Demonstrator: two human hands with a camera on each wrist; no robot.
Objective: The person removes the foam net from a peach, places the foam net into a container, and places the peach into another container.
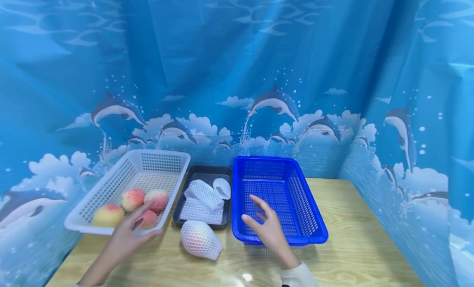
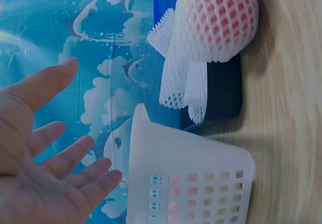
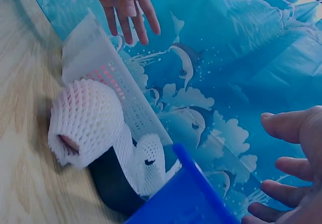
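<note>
My left hand (image 1: pixel 127 233) hovers over the front right part of a white basket (image 1: pixel 107 184), fingers spread and holding nothing. Several peaches (image 1: pixel 132 199) lie in that basket, one partly hidden beneath the hand. A peach in a white foam net (image 1: pixel 200 239) rests on the table in front of a black tray (image 1: pixel 179 211). In the right wrist view the net's open end (image 3: pixel 68 148) shows. My right hand (image 1: pixel 268 229) is held above the near left part of a blue basket (image 1: pixel 314 213), its fingers loosely bent around nothing.
Several loose white foam nets (image 1: pixel 203 196) lie in the black tray, between the two baskets. The wooden table (image 1: pixel 352 237) extends to the right of the blue basket. A blue dolphin-print curtain (image 1: pixel 207 73) hangs behind and at both sides.
</note>
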